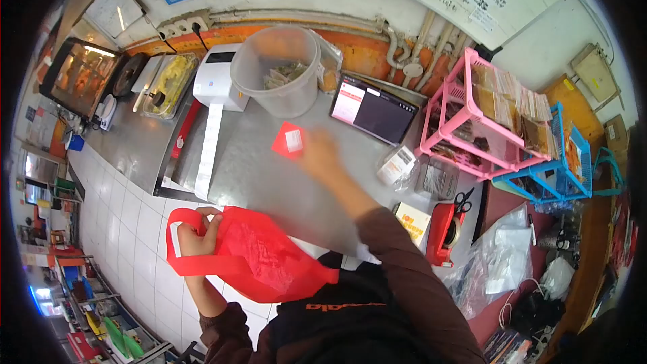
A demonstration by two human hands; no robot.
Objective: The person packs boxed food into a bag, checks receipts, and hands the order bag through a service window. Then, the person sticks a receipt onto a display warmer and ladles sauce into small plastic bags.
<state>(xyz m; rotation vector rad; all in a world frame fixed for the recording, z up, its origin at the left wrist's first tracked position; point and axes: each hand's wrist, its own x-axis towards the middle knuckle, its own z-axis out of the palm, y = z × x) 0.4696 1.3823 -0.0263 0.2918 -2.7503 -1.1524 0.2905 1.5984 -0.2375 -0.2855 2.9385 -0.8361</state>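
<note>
A red fabric carrier bag [269,256] hangs from my left hand [202,232], whose fingers are closed at its handle loop. A narrow white strip shows beside that hand, against the loop. Over the metal counter [269,185], my right hand [321,153] is smeared by motion. Just left of its fingers is a small red square piece with a white label [288,140]. Whether the right fingers grip that piece or only come close to it cannot be made out.
Behind stand a label printer [220,79] trailing a long paper strip [209,152], a clear bucket [283,81] with packets inside, and a tablet [374,108]. Pink [472,118] and blue [549,175] racks, scissors [464,201] and a red tape dispenser [441,232] are at right.
</note>
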